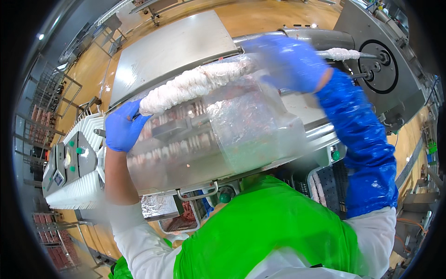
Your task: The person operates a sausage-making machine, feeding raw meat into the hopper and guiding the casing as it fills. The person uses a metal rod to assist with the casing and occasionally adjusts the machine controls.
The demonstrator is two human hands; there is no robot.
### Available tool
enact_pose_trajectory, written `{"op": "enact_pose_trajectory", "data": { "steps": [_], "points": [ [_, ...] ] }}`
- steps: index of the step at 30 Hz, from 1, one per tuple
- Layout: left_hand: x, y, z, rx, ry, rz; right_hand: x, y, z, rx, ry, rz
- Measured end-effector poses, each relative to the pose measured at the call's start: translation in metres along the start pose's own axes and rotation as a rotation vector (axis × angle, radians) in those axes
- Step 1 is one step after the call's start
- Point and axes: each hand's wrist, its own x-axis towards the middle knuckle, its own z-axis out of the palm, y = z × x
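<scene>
Tan floor (278, 16) behind, the white casing (193, 86) seems soft, slippery (best held by its end, where the left hand (122, 127) clasps), the right hand (293, 64) too blurred to tell.

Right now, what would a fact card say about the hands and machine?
Left hand: blue-gloved, touching the left end of a long white wrinkled tube
Right hand: blue-gloved, blurred, farther right
Right arm: shiny blue plastic sleeve
Nearer the person: clear plastic cover
Beyond the tube: flat silver panel
Far right: grey metal housing

Clear plastic sheet (251, 123) on transparent cover (179, 174)
</scene>
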Motion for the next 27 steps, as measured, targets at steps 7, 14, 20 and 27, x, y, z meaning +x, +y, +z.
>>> {"op": "enact_pose_trajectory", "data": {
  "steps": [7, 14, 20, 27],
  "points": [
    [-0.003, 0.0, -0.005, 0.001, -0.006, -0.024, 0.031, -0.01, 0.039, -0.143, -0.119, 0.005],
    [0.001, 0.001, -0.001, 0.012, -0.011, -0.009, -0.108, 0.106, -0.054, -0.479, -0.391, 0.398],
    [-0.001, 0.004, 0.001, -0.088, 0.004, -0.002, -0.059, 0.051, -0.041, -0.213, -0.151, 0.193],
    [-0.005, 0.0, 0.0, -0.156, 0.024, -0.044, 0.062, -0.057, 0.048, -0.054, -0.185, 0.063]
  ]
}}
